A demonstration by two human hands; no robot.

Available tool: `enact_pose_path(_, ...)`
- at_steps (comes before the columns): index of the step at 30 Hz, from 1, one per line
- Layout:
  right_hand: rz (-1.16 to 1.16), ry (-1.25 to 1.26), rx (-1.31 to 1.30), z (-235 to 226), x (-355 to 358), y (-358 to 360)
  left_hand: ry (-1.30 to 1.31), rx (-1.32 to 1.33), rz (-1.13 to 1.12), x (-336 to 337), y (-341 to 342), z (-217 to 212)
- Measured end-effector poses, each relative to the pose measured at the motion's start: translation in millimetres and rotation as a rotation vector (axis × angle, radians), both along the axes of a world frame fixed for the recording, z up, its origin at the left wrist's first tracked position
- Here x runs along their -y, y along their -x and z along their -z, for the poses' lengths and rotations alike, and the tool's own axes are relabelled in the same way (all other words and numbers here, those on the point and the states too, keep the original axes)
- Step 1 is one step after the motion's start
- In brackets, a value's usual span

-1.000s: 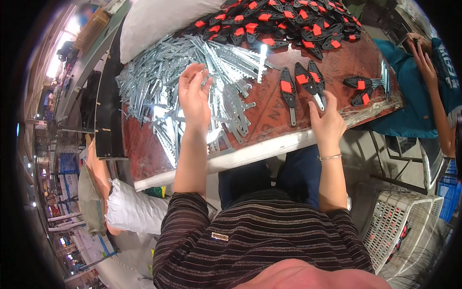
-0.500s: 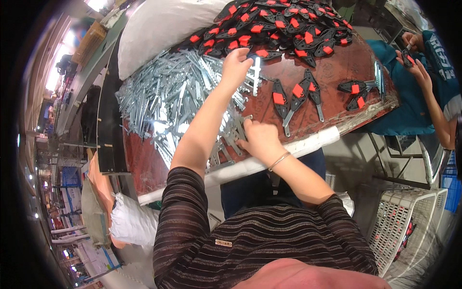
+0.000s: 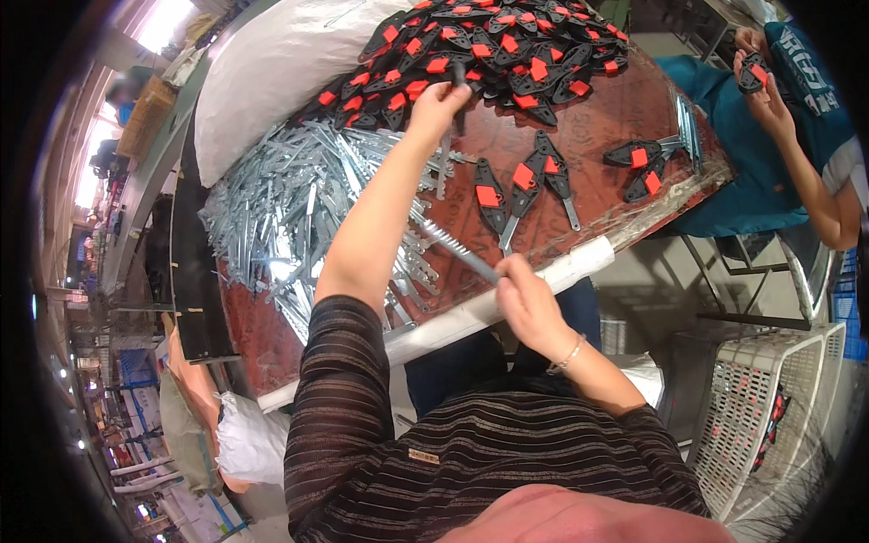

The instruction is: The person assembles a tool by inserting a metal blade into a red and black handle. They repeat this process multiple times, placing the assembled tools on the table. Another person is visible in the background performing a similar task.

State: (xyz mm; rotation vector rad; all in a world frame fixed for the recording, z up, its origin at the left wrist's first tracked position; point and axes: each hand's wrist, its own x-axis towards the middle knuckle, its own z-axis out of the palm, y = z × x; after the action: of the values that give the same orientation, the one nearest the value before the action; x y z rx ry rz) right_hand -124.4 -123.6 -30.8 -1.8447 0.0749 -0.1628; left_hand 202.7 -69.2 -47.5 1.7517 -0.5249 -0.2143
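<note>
My right hand [image 3: 532,309], near the table's front edge, pinches one end of a toothed metal strip [image 3: 457,246]. The strip slants up and left over the pile of loose metal strips [image 3: 299,204]. Farther off, my left hand [image 3: 436,110] has its fingers closed on a black plastic piece [image 3: 460,76], blurred and partly hidden, at the near edge of the heap of black parts with red tabs [image 3: 507,43]. Between that heap and my right hand lie several black parts with metal strips in them [image 3: 523,179].
A white sack [image 3: 272,81] lies on the far left of the red-brown table [image 3: 625,127]. More joined parts [image 3: 639,163] and upright strips [image 3: 690,136] are at the right corner. A person's hand [image 3: 769,104] there holds a black part. A pale plastic crate [image 3: 733,407] stands below right.
My left hand has reached the black heap and closed on a piece. My right hand has drawn a metal strip from the pile toward me and right. The view has shifted slightly.
</note>
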Motion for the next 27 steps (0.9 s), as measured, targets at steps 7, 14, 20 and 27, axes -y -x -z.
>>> enact_pose_path(7,-0.001,-0.738,0.026,-6.1,30.7,17.9,0.839,-0.657,0.374,-36.5,89.5,-56.6)
enact_pose_path(14,-0.003,-0.72,0.111,-12.5,23.1,23.9,1.113,-0.772,0.372,-52.8,134.5,-69.3)
enact_pose_path(20,-0.047,-0.749,0.094,-16.6,18.5,30.8,1.199,-0.79,0.418,-57.5,156.0,-76.5)
enact_pose_path(27,0.064,-0.719,0.121,-15.5,24.8,39.8,1.146,-0.882,0.673,-68.3,149.0,-62.9)
